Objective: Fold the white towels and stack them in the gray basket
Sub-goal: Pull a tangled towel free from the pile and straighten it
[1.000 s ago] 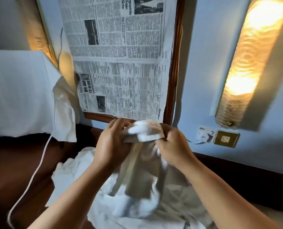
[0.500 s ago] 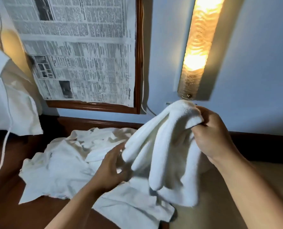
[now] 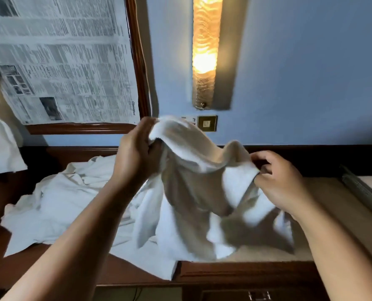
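A white towel [image 3: 202, 192] hangs in the air between my two hands, its lower part drooping onto the beige surface [image 3: 333, 213]. My left hand [image 3: 137, 157] grips its upper left edge, raised near the wall. My right hand [image 3: 276, 181] pinches the edge further right and lower. A crumpled heap of white towels [image 3: 67, 203] lies on the dark wooden top to the left. At the far right edge I see part of a gray ribbed thing [image 3: 363, 194], possibly the basket's rim.
A framed panel covered in newspaper [image 3: 67, 61] hangs on the blue wall. A lit wall lamp [image 3: 205, 51] glows above a brass switch plate [image 3: 206, 123]. White cloth [image 3: 0, 144] hangs at the left. A drawer handle [image 3: 258, 295] shows at the bottom.
My left hand rose from the pile and took the towel's upper edge. My right hand moved right and down, spreading the towel out. The view shifted right.
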A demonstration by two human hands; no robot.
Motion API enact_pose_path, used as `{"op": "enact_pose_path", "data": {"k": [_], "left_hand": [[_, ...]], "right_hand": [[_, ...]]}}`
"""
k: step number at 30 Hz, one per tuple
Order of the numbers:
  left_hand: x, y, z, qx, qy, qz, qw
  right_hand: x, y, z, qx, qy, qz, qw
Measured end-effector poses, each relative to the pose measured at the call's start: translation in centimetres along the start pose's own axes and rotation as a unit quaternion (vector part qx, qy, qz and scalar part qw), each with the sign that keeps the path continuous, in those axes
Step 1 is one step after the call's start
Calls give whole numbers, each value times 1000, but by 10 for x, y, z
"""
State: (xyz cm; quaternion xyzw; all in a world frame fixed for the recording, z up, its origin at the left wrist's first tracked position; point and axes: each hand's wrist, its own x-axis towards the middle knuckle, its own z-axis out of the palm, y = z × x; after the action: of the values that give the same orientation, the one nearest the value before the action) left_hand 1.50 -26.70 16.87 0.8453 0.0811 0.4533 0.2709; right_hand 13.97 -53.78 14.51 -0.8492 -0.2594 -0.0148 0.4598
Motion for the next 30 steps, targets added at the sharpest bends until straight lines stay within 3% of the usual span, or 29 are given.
{"op": "enact_pose_path", "data": {"k": [7, 11, 14, 16, 19, 21, 24, 26, 28, 30], "left_hand": [[16, 203, 120, -111, -40, 154, 981], [-24, 300, 190, -211, -91, 162, 960], [-57, 332, 235, -293, -104, 108, 944], [-93, 328, 264, -314, -158, 62, 934], [-163, 313, 304, -324, -270, 2, 907], [-199, 300, 320, -272, -318, -28, 908], [-236, 280, 332, -119, -380, -68, 915], [-260, 268, 334, -6, -441, -93, 893], [-279, 258, 334, -7, -420, -180, 889], [-278, 262, 327, -58, -344, -259, 901]], "right_hand": [[-54, 45, -119, 193, -43, -115, 973], [-81, 95, -189, 21, 203, -160, 966], [-106, 128, -254, 122, 250, -140, 950], [-117, 133, -284, 198, 225, -151, 942], [-126, 131, -313, 226, 208, -170, 936], [-128, 136, -326, 237, 220, -164, 932], [-126, 157, -349, 250, 309, -81, 914], [-123, 174, -354, 231, 335, -36, 913], [-121, 190, -349, 177, 325, -4, 929], [-120, 206, -342, 120, 299, 24, 946]]}}
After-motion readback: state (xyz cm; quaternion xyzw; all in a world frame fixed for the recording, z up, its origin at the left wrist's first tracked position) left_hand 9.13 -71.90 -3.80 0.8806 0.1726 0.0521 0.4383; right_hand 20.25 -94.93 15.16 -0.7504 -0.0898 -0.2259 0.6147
